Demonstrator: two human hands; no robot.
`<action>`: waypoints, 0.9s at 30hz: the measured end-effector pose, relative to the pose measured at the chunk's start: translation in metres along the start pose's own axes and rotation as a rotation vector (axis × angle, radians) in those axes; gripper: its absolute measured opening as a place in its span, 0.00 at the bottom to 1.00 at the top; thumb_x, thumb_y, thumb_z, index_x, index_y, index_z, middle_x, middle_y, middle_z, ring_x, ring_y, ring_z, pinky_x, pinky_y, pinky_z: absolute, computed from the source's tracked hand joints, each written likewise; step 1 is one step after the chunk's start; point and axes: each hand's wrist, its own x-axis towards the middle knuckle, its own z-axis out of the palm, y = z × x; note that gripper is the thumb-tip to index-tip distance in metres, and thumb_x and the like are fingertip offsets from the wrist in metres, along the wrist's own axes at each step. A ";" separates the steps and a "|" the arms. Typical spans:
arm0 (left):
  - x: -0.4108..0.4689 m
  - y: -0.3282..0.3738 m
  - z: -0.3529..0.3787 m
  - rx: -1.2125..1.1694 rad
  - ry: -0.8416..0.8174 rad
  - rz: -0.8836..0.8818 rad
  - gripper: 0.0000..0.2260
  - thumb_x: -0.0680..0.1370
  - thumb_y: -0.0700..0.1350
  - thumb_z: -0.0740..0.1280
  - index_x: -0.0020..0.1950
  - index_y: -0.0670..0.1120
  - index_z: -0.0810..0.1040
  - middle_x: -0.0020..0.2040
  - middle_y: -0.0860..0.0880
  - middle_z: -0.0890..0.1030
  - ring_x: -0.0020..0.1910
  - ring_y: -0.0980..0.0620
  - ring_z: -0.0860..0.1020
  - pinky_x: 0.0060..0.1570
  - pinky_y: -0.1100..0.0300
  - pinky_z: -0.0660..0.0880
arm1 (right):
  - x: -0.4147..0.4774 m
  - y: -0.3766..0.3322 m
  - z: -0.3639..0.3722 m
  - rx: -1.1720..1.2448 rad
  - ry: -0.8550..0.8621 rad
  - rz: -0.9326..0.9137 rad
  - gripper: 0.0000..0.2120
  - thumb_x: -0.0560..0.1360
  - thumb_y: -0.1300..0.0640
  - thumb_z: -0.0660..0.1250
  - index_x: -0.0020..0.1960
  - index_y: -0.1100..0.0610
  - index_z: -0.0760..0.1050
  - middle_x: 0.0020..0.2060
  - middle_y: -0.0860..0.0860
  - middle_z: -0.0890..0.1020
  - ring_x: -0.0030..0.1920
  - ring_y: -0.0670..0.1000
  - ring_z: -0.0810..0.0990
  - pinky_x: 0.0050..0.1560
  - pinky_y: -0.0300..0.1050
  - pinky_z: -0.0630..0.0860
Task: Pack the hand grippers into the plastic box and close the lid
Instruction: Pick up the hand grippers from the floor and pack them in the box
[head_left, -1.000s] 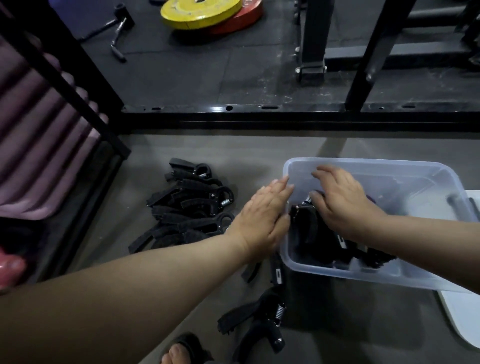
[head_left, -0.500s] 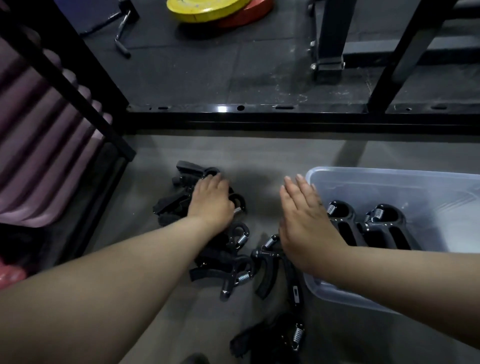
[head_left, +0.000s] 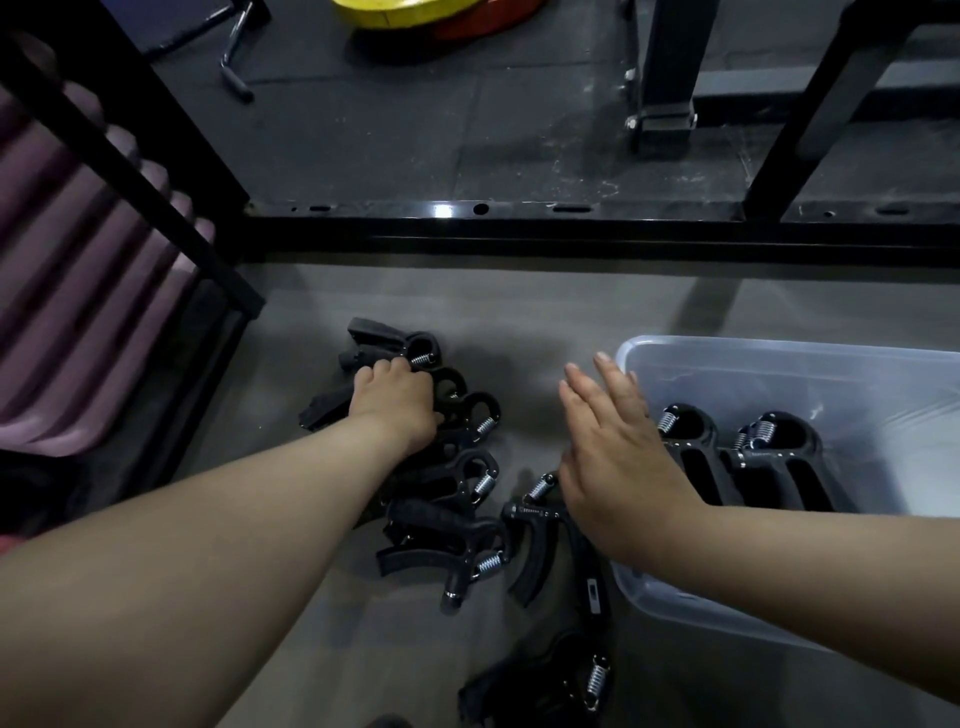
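On a grey gym floor (head_left: 597, 312), a person's left hand (head_left: 396, 402) curls down onto a heap of black hand grippers (head_left: 447, 467), fingers closed around one near the far end of the pile. The right hand (head_left: 615, 452) hovers flat with fingers extended, holding nothing, just beside the near-left corner of the clear plastic box (head_left: 779, 358). Two grippers (head_left: 743, 457) already lie side by side inside the box, which stands open. A black steel frame (head_left: 519, 228) runs along the floor's far edge.
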 end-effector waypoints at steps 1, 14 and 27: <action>-0.001 0.001 -0.002 0.000 0.000 -0.002 0.20 0.75 0.61 0.65 0.62 0.51 0.75 0.63 0.45 0.71 0.64 0.43 0.67 0.62 0.50 0.62 | 0.000 0.000 0.000 -0.002 -0.003 -0.003 0.33 0.70 0.53 0.49 0.71 0.68 0.67 0.72 0.61 0.67 0.76 0.62 0.54 0.75 0.62 0.53; -0.034 0.011 -0.031 -1.365 0.016 -0.189 0.08 0.78 0.51 0.68 0.48 0.47 0.79 0.45 0.45 0.84 0.43 0.46 0.83 0.46 0.53 0.79 | -0.011 0.004 -0.023 0.111 -0.106 -0.049 0.29 0.80 0.53 0.55 0.77 0.64 0.53 0.78 0.57 0.52 0.78 0.53 0.40 0.74 0.42 0.35; -0.082 0.069 -0.080 -2.074 -0.126 -0.245 0.10 0.77 0.48 0.69 0.54 0.45 0.75 0.30 0.49 0.76 0.26 0.53 0.75 0.31 0.58 0.77 | -0.060 0.001 -0.056 0.372 -0.208 0.018 0.28 0.81 0.54 0.56 0.78 0.56 0.51 0.78 0.52 0.55 0.77 0.47 0.50 0.72 0.34 0.45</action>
